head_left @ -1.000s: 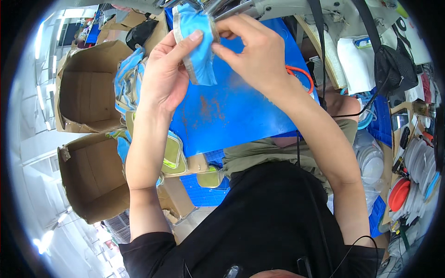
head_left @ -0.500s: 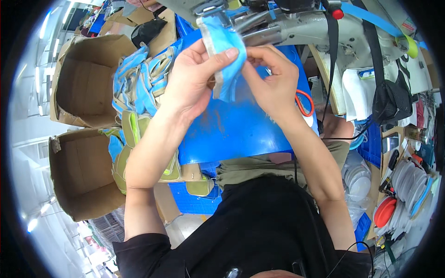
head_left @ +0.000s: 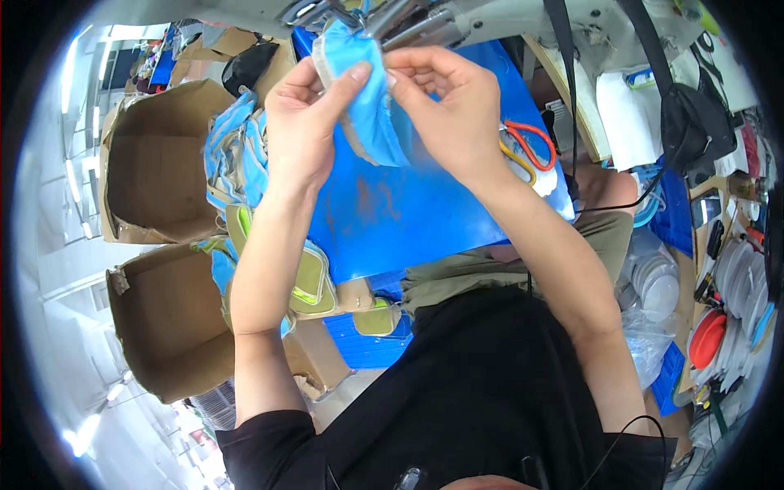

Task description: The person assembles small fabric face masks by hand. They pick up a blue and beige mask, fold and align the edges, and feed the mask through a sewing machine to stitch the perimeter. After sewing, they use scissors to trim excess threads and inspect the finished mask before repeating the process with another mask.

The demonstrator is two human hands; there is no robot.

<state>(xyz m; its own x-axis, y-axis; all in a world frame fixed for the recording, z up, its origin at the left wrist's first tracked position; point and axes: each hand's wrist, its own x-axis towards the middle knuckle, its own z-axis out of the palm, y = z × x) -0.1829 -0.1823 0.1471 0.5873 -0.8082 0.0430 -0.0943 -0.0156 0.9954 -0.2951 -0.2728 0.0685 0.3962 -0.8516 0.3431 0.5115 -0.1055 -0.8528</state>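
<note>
Holding the blue cloth piece [head_left: 369, 110] over the table [head_left: 433, 212], close to the metal machine parts [head_left: 425, 31], the left hand [head_left: 304, 114] has its fingers clamped on the fabric, thumb in front, while the right hand [head_left: 453, 102] pinches its right edge between thumb and forefinger. Judging by its curl, the cloth should handle as light, limp and soft, hardly fragile, and is best gripped along its grey border [head_left: 319, 59]. Room for moving appears widest downward, toward the table's near edge; the machine parts bound it above, and red-and-yellow scissor handles [head_left: 536, 129] lie just beside the right wrist.
</note>
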